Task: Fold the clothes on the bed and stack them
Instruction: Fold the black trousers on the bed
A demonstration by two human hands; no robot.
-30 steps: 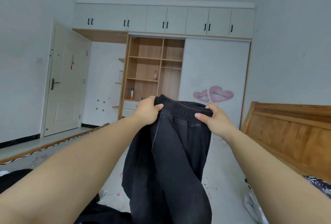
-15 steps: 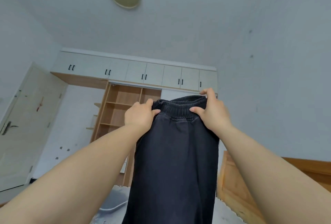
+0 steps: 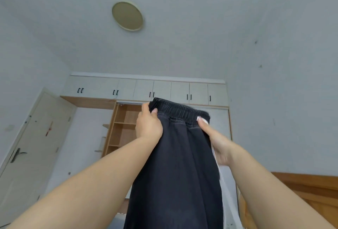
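Observation:
A pair of black trousers with an elastic waistband hangs straight down in front of me, held up high in the air. My left hand grips the left end of the waistband, thumb in front. My right hand pinches the right end, thumb on the front and fingers behind the cloth. The legs run out of view at the bottom. The bed and the other clothes are out of sight.
A wardrobe with white upper doors and open wooden shelves stands ahead. A white door is at the left. A wooden headboard shows at lower right. A round ceiling lamp is overhead.
Both hands have lifted the trousers from low over the bed to high in the air, and my view has tilted up to the ceiling. The bed has dropped out of sight.

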